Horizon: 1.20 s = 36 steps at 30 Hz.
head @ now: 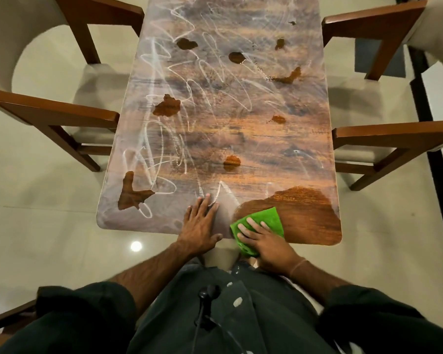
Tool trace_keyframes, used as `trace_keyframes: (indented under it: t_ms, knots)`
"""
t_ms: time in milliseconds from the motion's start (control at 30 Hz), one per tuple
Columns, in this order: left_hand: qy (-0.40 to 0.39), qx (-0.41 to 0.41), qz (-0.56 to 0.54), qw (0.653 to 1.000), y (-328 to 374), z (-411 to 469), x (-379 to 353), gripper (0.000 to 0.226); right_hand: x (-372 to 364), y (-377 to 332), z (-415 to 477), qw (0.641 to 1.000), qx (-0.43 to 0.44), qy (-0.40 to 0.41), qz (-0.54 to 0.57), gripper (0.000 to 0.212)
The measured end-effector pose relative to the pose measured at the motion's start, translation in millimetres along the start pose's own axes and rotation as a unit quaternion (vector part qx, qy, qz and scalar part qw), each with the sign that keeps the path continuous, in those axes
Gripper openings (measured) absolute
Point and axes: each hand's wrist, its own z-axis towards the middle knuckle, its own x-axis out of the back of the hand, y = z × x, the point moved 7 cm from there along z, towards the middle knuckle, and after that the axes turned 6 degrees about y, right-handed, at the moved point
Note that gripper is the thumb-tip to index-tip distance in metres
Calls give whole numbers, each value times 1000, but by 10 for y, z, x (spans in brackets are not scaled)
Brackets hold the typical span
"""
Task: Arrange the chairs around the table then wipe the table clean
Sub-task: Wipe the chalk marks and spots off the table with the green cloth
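- While the right hand (264, 241) is pressing flat-fingered on the cloth (265, 217), the wiping step is under way; the chairs (62, 116) are looking already set, two out past the left hand (200, 226) and two out past the right.
- Left hand is lying open, palm down, on the table (215, 139), just beside the cloth, likely bracing.
- Cloth is sitting at the near edge, partly hanging over it under the right palm.
- Clean patch (310, 215) is showing just beyond and outward of the right hand; chalky film (164, 72) is covering the top ahead of both hands.
- Judging it early in the wipe. Next move is calling for strokes forward and across toward the left hand, which will be needing to lift clear.
- Chair arms are sitting close to both long edges, so wide sweeps are risking a knuckle brush; the far end is probably asking for a lean or a walk round.
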Motion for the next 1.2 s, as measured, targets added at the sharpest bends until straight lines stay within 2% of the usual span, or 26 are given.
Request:
trace_keyframes:
  t_ms: [67, 167, 233, 400, 467, 600, 667, 800, 867, 1000, 1067, 1167, 1200]
  knots:
    - [-3, -2, 2, 1000, -78, -3, 21, 101, 95, 131, -136, 1000, -17, -5, -9, 76]
    - [-6, -5, 0, 1000, -148, -22, 61, 103, 242, 137, 85, 988, -145, 55, -24, 78]
    - [-4, -5, -3, 1000, -191, -32, 75, 103, 219, -53, 325, 982, -172, 83, -6, 82]
    - [-6, -18, 3, 1000, -229, -33, 86, 101, 144, -119, 116, 1000, -17, -17, -4, 80]
    - [-7, -20, 3, 1000, -231, -28, 89, 101, 218, 32, 43, 999, -36, -5, -17, 82]
    - [-9, -21, 4, 1000, -248, -13, 94, 101, 218, -128, 402, 986, -154, 49, -32, 83]
    - [-10, -21, 6, 1000, -256, -15, 95, 100, 124, -310, 517, 990, -129, 52, -13, 86]
    - [-6, -27, 8, 1000, -263, -19, 101, 101, 57, -246, 175, 999, 12, -1, -35, 76]
    - [-6, -26, 6, 1000, -263, -17, 104, 100, 143, -84, 69, 998, -19, 32, -53, 79]
    - [-6, -21, 3, 1000, -268, -26, 113, 99, 173, -291, 419, 983, -162, 81, -38, 72]
    - [-5, -23, 4, 1000, -262, -27, 122, 99, 139, -457, 465, 983, -153, 92, -37, 70]
    - [-4, -31, -1, 1000, -276, -26, 126, 98, 183, -425, 221, 992, -54, 77, -81, 73]
    - [-4, -32, -2, 999, -287, -25, 123, 98, 223, -343, 154, 992, -46, 74, -93, 75]
